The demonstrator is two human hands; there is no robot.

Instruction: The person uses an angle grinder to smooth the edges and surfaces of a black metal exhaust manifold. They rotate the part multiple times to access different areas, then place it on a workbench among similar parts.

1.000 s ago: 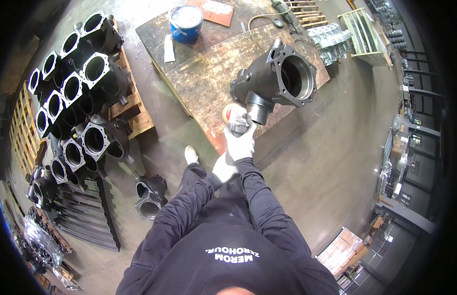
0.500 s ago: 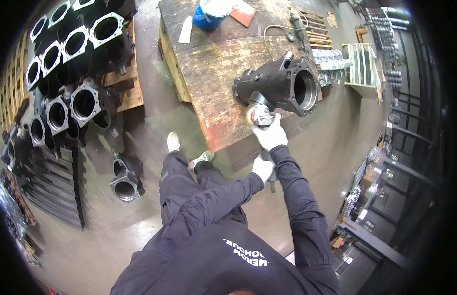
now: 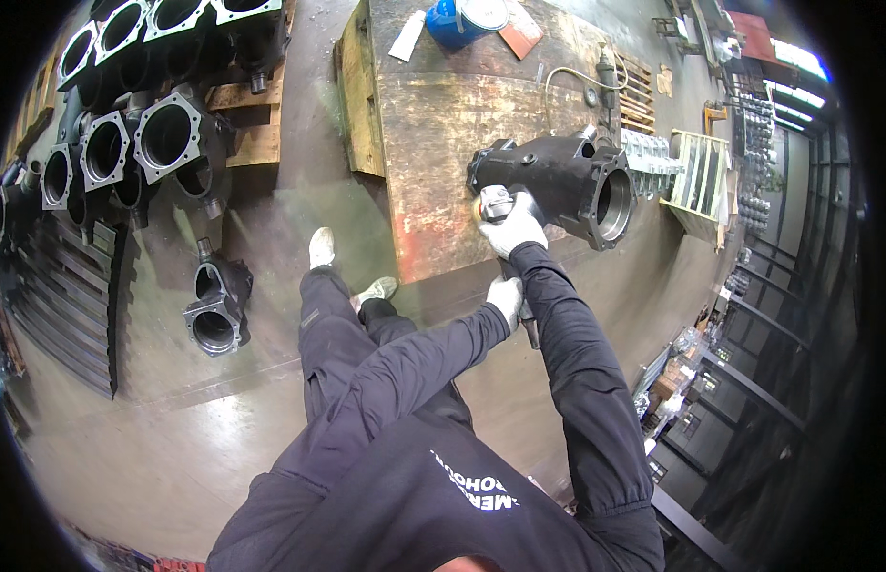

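Observation:
A black cast-metal pipe body (image 3: 548, 176) with flanged ends lies on its side on the worn wooden workbench (image 3: 438, 205), its round bore facing right. White-gloved, my right hand (image 3: 515, 232) is wrapped round the front of an angle grinder (image 3: 496, 200). The grinder's head sits against the near side of the casting, close to its left flange; the exact contact spot is hidden. Lower down, my left hand (image 3: 505, 299), also gloved, grips the tool's rear body. My left forearm reaches across in front of me.
A blue bucket (image 3: 452, 24), a white tube (image 3: 407, 36) and an air hose (image 3: 557, 76) lie at the bench's far side. Similar black castings (image 3: 166, 138) are stacked at left, with one (image 3: 217, 300) on the floor. A crate (image 3: 698, 176) of metal parts stands right.
The view has shifted. Both hands have carried the angle grinder along the casting toward its left flange and slightly farther from me. My grip on the tool stays the same.

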